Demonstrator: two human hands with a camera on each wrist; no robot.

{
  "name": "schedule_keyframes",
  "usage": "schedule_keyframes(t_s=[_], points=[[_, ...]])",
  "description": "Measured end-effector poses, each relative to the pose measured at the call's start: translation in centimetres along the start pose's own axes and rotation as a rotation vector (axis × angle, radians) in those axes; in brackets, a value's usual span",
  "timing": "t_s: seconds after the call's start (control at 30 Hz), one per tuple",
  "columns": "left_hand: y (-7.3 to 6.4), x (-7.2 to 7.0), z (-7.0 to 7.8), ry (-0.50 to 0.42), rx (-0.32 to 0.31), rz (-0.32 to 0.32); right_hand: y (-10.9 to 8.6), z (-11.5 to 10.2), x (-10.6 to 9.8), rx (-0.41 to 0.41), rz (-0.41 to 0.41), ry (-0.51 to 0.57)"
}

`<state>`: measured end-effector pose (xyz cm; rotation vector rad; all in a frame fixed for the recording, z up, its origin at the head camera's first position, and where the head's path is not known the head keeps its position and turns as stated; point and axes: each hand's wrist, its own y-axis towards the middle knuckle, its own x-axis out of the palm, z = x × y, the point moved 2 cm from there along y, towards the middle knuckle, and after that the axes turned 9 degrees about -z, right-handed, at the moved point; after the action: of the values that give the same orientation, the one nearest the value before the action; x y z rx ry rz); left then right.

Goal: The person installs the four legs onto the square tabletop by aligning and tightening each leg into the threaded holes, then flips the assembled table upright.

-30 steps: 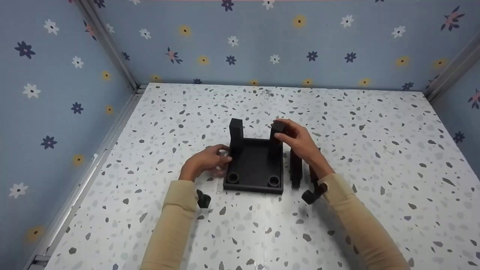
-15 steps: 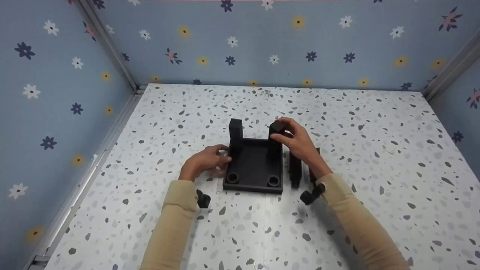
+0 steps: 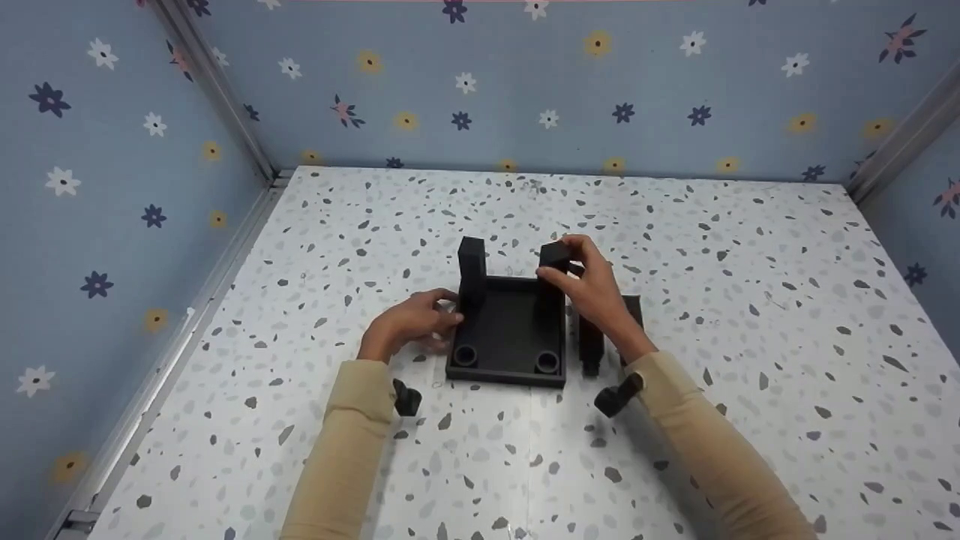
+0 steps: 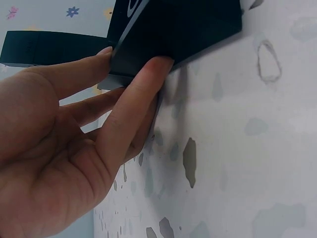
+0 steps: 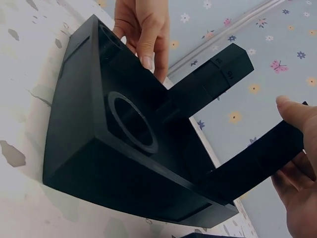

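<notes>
A black square tabletop [image 3: 510, 330] with a raised rim lies underside up, round sockets [image 3: 547, 363] showing at its two near corners. One black leg [image 3: 472, 266] stands upright at the far left corner. At the far right corner, my right hand [image 3: 596, 292] pinches the top of a second leg [image 3: 553, 253] between thumb and fingers; this leg is upright too, its foot at the tabletop. My left hand [image 3: 411, 319] grips the tabletop's left side, and its thumb and fingers [image 4: 143, 82] touch the wall in the left wrist view.
Two more dark legs lie right of the tabletop: one leg [image 3: 592, 345] close beside it, another leg [image 3: 632, 304] partly hidden under my right forearm. A speckled white table [image 3: 750, 300] carries everything. Flowered panels [image 3: 510, 67] stand behind and at the sides.
The right leg's top has turned a little, and my right hand has twisted with it, its wrist shifting slightly left. More of the farther loose leg shows. My left hand stays put.
</notes>
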<state>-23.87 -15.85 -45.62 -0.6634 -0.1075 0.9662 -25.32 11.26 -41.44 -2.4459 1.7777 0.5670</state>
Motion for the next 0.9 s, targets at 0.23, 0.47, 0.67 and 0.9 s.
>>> schedule_keyframes(t_s=[0.23, 0.47, 0.67, 0.9], points=[[0.1, -0.1, 0.0, 0.024, 0.006, 0.009, 0.8, 2.1, 0.3, -0.034, 0.072, -0.01], [0.1, -0.1, -0.1, 0.026, -0.004, 0.018, 0.7, 2.1, 0.6, -0.045, 0.121, -0.081], [0.2, -0.1, -0.2, 0.025, 0.003, 0.018, 0.7, 2.0, 0.6, -0.033, 0.138, -0.1], [0.2, -0.1, -0.1, 0.013, 0.0, 0.011, 0.6, 2.0, 0.5, -0.016, 0.106, -0.078]])
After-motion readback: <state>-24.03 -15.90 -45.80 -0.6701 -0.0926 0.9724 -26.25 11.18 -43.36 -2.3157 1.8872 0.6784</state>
